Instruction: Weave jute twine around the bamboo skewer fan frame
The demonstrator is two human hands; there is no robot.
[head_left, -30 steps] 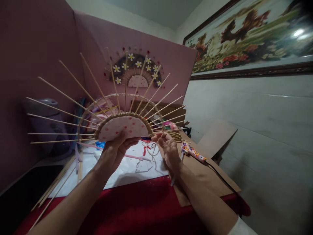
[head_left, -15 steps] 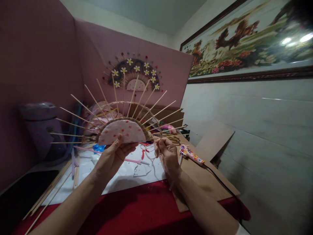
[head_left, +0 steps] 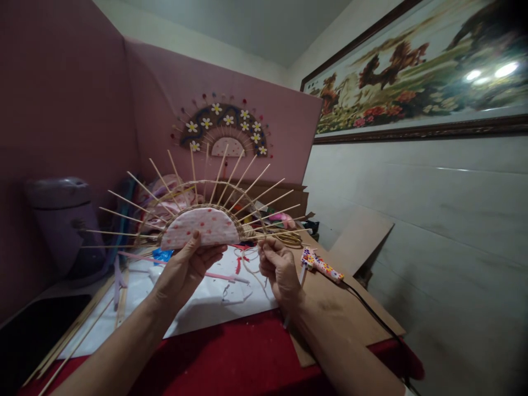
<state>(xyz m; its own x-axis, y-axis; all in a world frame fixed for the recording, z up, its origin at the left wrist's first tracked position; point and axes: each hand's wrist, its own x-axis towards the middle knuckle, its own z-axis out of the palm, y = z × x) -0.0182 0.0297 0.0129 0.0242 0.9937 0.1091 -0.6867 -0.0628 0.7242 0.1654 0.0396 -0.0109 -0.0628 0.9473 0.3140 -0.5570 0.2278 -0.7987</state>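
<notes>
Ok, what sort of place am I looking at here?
Probably a craft corner, perhaps in a home. The left hand holds a spotted half-round piece with sticks fanning out, what looks like a glue gun lies nearby, and a flowered half-round shows against the pink panel.

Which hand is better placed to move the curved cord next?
Probably the right hand: it seems to pinch the curved cord near one end. The left hand is busy holding up the spotted half-circle.
</notes>
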